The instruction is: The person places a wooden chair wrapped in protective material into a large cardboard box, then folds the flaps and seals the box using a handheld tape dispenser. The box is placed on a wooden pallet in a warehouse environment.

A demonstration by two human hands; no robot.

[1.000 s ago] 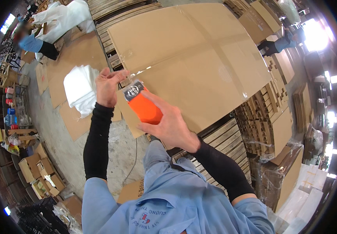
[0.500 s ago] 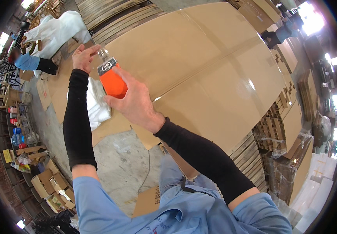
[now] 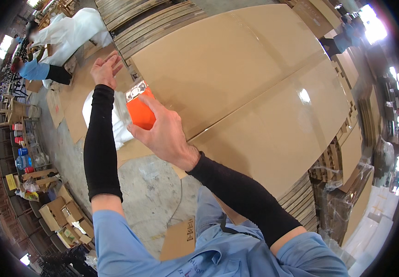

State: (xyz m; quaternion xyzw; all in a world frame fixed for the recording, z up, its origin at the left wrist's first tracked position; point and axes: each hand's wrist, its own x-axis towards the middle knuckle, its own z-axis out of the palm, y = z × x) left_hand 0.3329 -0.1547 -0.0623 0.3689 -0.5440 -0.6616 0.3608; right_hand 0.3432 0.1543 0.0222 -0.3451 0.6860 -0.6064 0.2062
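Note:
My right hand (image 3: 168, 134) is closed around an orange tape dispenser (image 3: 140, 113) with a shiny, silvery far end. The dispenser is over the near-left edge of a large flat cardboard sheet (image 3: 236, 78). A little beyond it on the left, my left hand (image 3: 106, 70) is raised near the sheet's left edge, its fingers apart and partly bent. I see nothing held in it. Strips of clear tape run along the cardboard, and a long seam crosses it. Part of the dispenser is hidden behind my right fingers.
White foam wrap (image 3: 119, 122) lies below the sheet's left edge. Wooden slats (image 3: 155, 25) lie beyond the cardboard. A person in a blue shirt (image 3: 35, 70) stands at the far left, another person (image 3: 342, 40) at the far right. Opened boxes (image 3: 54, 214) stand at lower left.
The clear tape seen between the dispenser and my left hand no longer shows there. My left fingers have spread apart. The view has shifted slightly, and both hands appear a little lower and further right.

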